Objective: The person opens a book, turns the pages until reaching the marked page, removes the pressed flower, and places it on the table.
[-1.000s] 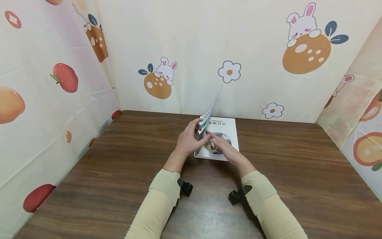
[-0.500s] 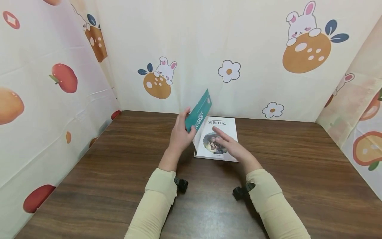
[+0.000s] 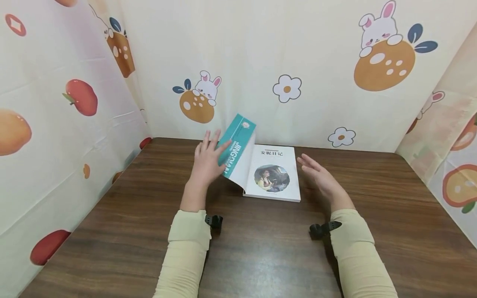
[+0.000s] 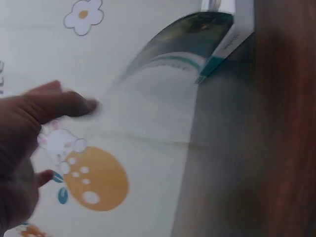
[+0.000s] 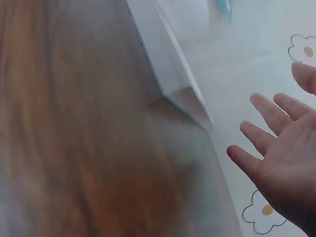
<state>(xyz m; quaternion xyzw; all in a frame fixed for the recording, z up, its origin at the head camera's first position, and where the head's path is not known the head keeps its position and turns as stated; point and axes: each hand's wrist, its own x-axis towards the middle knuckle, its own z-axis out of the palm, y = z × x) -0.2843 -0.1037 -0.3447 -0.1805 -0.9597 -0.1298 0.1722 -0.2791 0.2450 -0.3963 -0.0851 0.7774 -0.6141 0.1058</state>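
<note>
A paperback book (image 3: 290, 157) lies near the back of the table, its white title page showing printed characters and a round picture. Its front cover (image 3: 242, 163) stands part raised and leans left, with a teal lettered flap (image 3: 238, 132) along it. My left hand (image 3: 204, 163) is beside that flap, fingers spread and extended. In the left wrist view the same hand (image 4: 24, 128) is apart from the curved, blurred cover (image 4: 177, 42). Just right of the book, my right hand (image 3: 322, 178) has its fingers extended; the right wrist view shows its palm (image 5: 291, 158) holding nothing.
The brown wood table (image 3: 112, 231) runs up to a patterned cloth backdrop (image 3: 246, 62) with rabbits, fruit and flowers. Similar cloth (image 3: 41, 174) hangs at the left side. Dark wrist cameras (image 3: 214, 221) are strapped over the sleeves.
The front cover has swung left, uncovering the title page. My left hand held it, then let go and moved left. My right hand has drawn back to the right of the book.
</note>
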